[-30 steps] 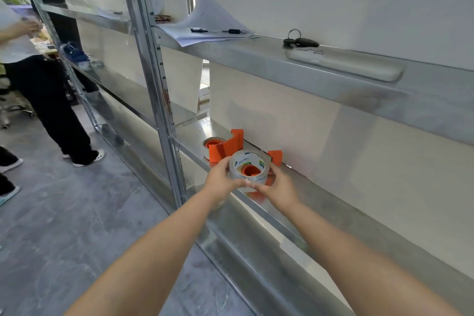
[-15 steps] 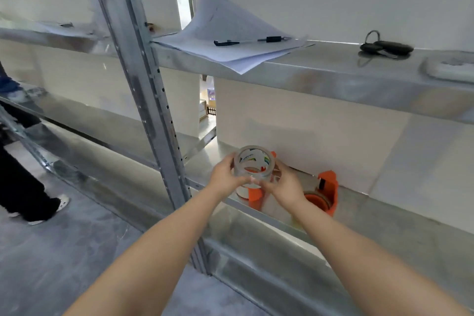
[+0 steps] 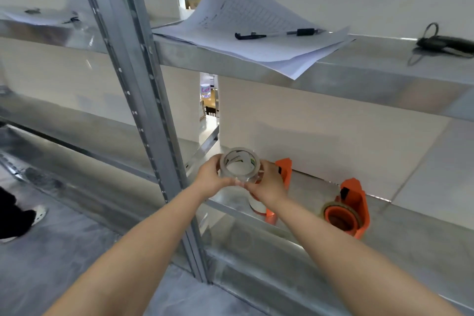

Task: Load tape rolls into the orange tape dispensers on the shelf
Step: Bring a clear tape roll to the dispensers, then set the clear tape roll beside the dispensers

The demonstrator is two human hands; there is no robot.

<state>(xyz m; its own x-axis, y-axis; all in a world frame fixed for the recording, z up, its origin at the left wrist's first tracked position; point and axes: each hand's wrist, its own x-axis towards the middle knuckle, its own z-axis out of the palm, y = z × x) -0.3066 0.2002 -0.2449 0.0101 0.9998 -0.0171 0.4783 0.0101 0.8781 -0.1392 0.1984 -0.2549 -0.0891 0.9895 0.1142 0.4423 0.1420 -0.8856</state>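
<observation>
A clear tape roll (image 3: 240, 165) with a printed inner label is held up in front of the middle shelf (image 3: 400, 228), gripped from both sides by my left hand (image 3: 210, 176) and my right hand (image 3: 269, 182). Behind and below my right hand stands an orange tape dispenser (image 3: 284, 174), mostly hidden, with a white roll (image 3: 256, 205) at its base. A second orange dispenser (image 3: 351, 210) stands to the right on the same shelf, with a tape roll around its orange hub.
A steel upright (image 3: 143, 100) rises just left of my hands. The upper shelf (image 3: 359, 77) overhangs, carrying papers (image 3: 256, 33), a pen (image 3: 277, 33) and keys (image 3: 446, 42). A person's shoe (image 3: 33, 215) stands on the grey floor at far left.
The view has swung right and moved closer. The tape roll has come up off the dispenser and is now held higher between both hands, its centre showing empty rather than orange.
</observation>
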